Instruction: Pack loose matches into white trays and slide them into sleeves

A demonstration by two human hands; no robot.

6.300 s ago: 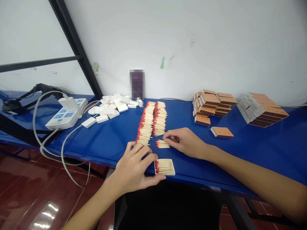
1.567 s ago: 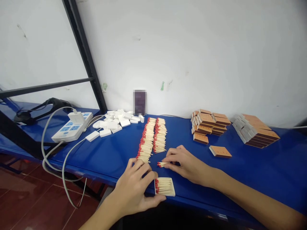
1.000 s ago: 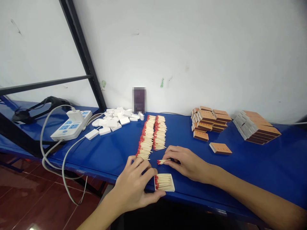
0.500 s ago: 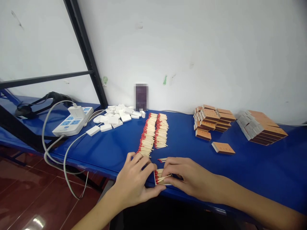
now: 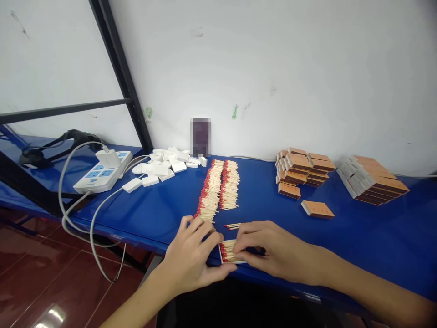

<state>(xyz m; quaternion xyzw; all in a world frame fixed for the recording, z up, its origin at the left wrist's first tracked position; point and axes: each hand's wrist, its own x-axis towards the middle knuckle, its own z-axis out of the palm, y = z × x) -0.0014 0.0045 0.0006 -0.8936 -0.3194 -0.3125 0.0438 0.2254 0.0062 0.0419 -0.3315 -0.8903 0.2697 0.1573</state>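
Observation:
Near the table's front edge lies a small white matchbox tray (image 5: 220, 256) filled with red-tipped matches (image 5: 227, 252). My left hand (image 5: 193, 259) steadies it from the left, thumb along the near side and fingers at the far corner. Over the tray's right part, my right hand (image 5: 273, 253) is closed in a pinch, its fingertips down on the matches; the tips themselves are partly hidden. Just beyond the tray lie a few loose matches (image 5: 232, 226). Two long rows of matches, a left row (image 5: 210, 191) and a right row (image 5: 230, 186), stretch towards the wall.
White empty-looking trays (image 5: 160, 169) are heaped at the back left, beside a power strip (image 5: 104, 175) with white cables. Orange matchboxes (image 5: 300, 166) are piled at the back right, with a larger stack (image 5: 378, 180) beyond and a single matchbox (image 5: 317, 209) in front.
My right fingers have lowered the slanted matches into the tray, where they now lie level with the others. My left hand has stayed on the tray.

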